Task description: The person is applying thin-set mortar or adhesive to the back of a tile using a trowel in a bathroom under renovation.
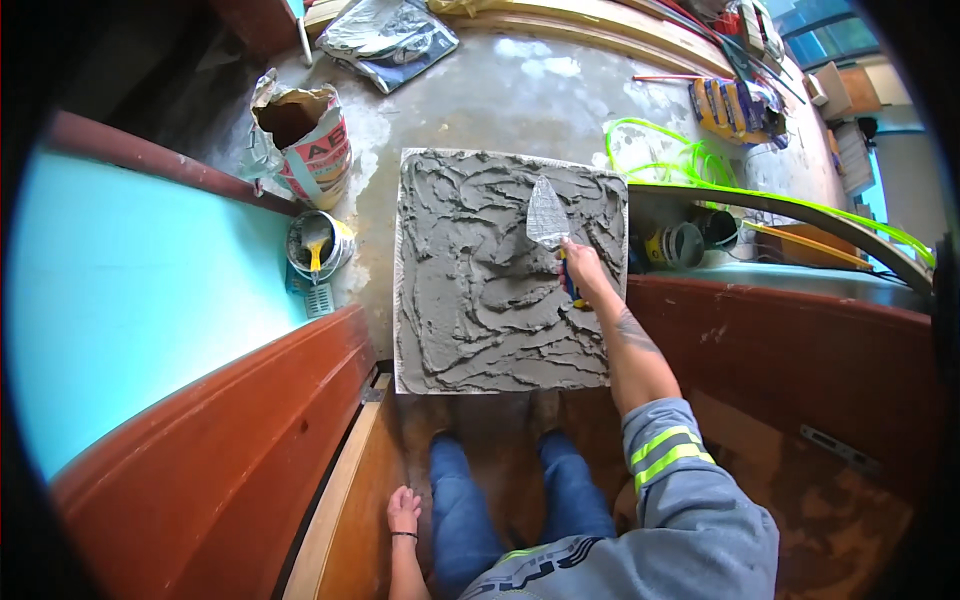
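My right hand is closed around the blue and yellow handle of a pointing trowel. The trowel's pointed metal blade is smeared with grey and aims away from me, over the right half of a square tile or slab. Thick grey mortar coats nearly the whole slab in rough ridges, leaving a thin pale rim along its edges. Down beside my left leg hangs my left hand, its fingers loosely curled with nothing visible in them.
A torn paper bag and a bucket holding a yellow-handled tool stand left of the slab. Brown wooden door panels flank me. Bright green hose, a bucket and boards lie right and beyond.
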Available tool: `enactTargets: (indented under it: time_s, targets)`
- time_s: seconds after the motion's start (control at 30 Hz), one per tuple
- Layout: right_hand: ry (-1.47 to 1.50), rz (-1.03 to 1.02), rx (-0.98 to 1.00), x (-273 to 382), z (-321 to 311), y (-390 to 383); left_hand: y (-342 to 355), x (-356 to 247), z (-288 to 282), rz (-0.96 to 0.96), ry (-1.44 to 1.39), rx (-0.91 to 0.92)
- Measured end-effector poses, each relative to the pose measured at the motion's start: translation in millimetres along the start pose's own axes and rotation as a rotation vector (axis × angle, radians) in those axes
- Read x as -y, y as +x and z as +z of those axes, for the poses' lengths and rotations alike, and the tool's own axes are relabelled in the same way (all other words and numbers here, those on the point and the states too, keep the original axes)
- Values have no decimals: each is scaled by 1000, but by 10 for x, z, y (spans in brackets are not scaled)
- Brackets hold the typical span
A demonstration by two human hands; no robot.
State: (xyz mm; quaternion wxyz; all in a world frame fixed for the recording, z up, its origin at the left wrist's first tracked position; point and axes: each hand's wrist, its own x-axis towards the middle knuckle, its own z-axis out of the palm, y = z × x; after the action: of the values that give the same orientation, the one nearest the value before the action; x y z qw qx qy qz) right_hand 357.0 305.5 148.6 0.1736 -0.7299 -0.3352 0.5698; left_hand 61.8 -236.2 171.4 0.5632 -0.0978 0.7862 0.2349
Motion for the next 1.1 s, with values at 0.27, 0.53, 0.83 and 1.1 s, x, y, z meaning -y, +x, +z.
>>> enactTargets:
  time_s: [0.27, 0.53, 0.83, 1.1]
  targets:
    - [-384, -205, 85, -207, -142, 216, -53, 7, -67, -17, -77, -34]
    - [-224, -76, 56, 57, -109, 233, 15, -68, 36, 30, 39, -39]
    - [-499, -45, -22, -30, -609, -620, 349, -1880, 1529, 960, 500, -59]
    - [-5, 47, 46, -979, -605, -1843, 1168, -4666, 4279, 1743, 745, -257]
